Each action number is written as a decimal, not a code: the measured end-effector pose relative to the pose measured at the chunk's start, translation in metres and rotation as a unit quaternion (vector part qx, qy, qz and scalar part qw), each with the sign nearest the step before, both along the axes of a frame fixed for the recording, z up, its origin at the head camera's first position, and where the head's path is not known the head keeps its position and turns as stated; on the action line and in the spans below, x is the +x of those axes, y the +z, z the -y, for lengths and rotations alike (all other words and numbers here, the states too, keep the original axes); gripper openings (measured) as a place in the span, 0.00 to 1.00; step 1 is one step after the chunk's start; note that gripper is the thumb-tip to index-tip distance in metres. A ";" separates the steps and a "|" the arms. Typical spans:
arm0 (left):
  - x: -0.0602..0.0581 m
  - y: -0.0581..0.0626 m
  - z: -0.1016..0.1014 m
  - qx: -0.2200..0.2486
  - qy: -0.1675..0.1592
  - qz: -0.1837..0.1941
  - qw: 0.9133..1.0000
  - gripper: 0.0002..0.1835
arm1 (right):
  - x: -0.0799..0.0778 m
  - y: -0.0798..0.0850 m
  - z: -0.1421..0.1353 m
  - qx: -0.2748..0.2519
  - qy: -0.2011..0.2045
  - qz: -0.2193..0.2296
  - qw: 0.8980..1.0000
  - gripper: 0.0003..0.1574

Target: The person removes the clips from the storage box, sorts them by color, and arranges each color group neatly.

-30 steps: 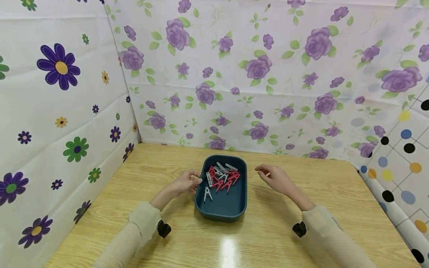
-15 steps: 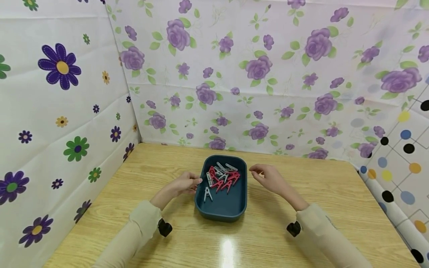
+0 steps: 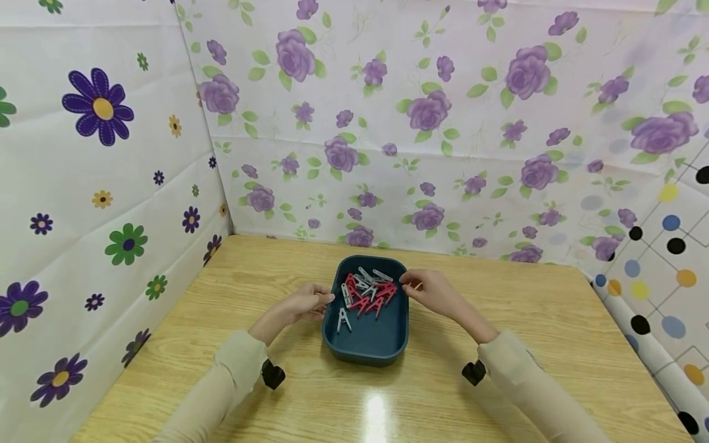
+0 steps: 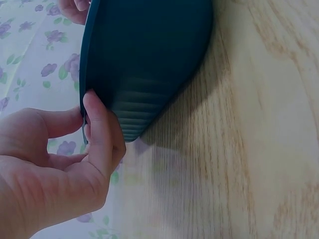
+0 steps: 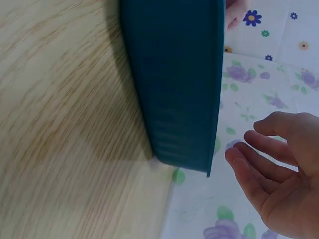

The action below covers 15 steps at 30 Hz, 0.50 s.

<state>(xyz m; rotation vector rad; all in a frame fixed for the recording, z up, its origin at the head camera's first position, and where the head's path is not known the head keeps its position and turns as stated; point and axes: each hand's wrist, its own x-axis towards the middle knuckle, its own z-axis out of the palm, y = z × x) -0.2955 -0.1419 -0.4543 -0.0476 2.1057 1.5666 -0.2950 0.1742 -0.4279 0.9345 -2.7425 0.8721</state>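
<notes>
Head view: one dark blue tub (image 3: 376, 341), upright on the wooden table (image 3: 332, 400), between two hands. Contents: red clothespins (image 3: 378, 304) and grey clothespins (image 3: 382, 275), heaped toward the far end; one grey clothespin (image 3: 342, 315) apart, near the left wall.

Left hand (image 3: 307, 301): pinching the tub's left rim, thumb against fingers. Right hand (image 3: 434, 289): at the far part of the right rim, fingers loosely bent, holding nothing; the right wrist view shows a gap between fingertips and rim.

Risks, as judged: a lift by the left pinch alone would tip the tub and slide the clothespins rightward; a hurried right-hand approach could nudge the tub askew; a shallow pinch could slip.

Changes against one second ago: right hand moved in from well off the rim; left hand, tub and clothespins essentially unmoved.
</notes>
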 end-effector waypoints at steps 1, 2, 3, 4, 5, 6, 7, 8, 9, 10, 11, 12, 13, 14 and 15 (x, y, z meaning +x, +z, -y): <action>0.000 0.000 0.000 0.000 -0.001 0.000 1.000 0.24 | 0.000 0.001 0.002 0.000 0.002 0.003 1.000 0.10; 0.000 0.000 0.001 0.001 -0.002 0.000 1.000 0.24 | 0.000 0.002 0.004 0.001 0.005 0.008 1.000 0.10; -0.001 -0.001 0.001 0.000 -0.004 -0.001 1.000 0.24 | 0.001 0.003 0.006 0.002 0.008 0.013 1.000 0.10; -0.001 -0.001 0.002 0.000 -0.006 -0.002 1.000 0.25 | 0.001 0.004 0.008 0.003 0.011 0.020 1.000 0.10; -0.001 -0.001 0.002 0.000 -0.009 -0.003 1.000 0.24 | 0.001 0.005 0.010 0.005 0.014 0.026 1.000 0.10; -0.001 -0.001 0.002 0.001 -0.009 -0.001 1.000 0.24 | 0.001 0.006 0.012 0.006 0.017 0.033 0.999 0.10; -0.002 -0.001 0.002 0.002 -0.009 0.000 1.000 0.24 | 0.002 0.006 0.014 0.008 0.022 0.039 0.999 0.10; -0.001 -0.002 0.003 0.004 -0.010 0.000 1.000 0.24 | 0.002 0.007 0.016 0.011 0.025 0.045 0.999 0.10; -0.001 -0.002 0.003 0.004 -0.012 -0.001 1.000 0.25 | 0.002 0.007 0.019 0.014 0.028 0.049 0.998 0.10; -0.001 -0.002 0.003 0.006 -0.012 0.001 1.000 0.24 | 0.002 0.008 0.021 0.018 0.030 0.052 0.998 0.10; -0.001 -0.002 0.003 0.008 -0.012 0.002 1.000 0.24 | 0.002 0.008 0.023 0.023 0.032 0.054 0.998 0.10; -0.001 -0.003 0.004 0.009 -0.012 0.003 1.000 0.24 | 0.002 0.008 0.025 0.028 0.033 0.055 0.998 0.10; -0.001 -0.003 0.004 0.010 -0.012 0.004 1.000 0.24 | 0.002 0.008 0.027 0.034 0.034 0.055 0.997 0.09; -0.001 -0.003 0.004 0.011 -0.012 0.005 1.000 0.24 | 0.002 0.008 0.030 0.038 0.034 0.056 0.997 0.09; -0.002 -0.003 0.004 0.011 -0.011 0.006 1.000 0.24 | 0.002 0.008 0.032 0.043 0.034 0.058 0.997 0.09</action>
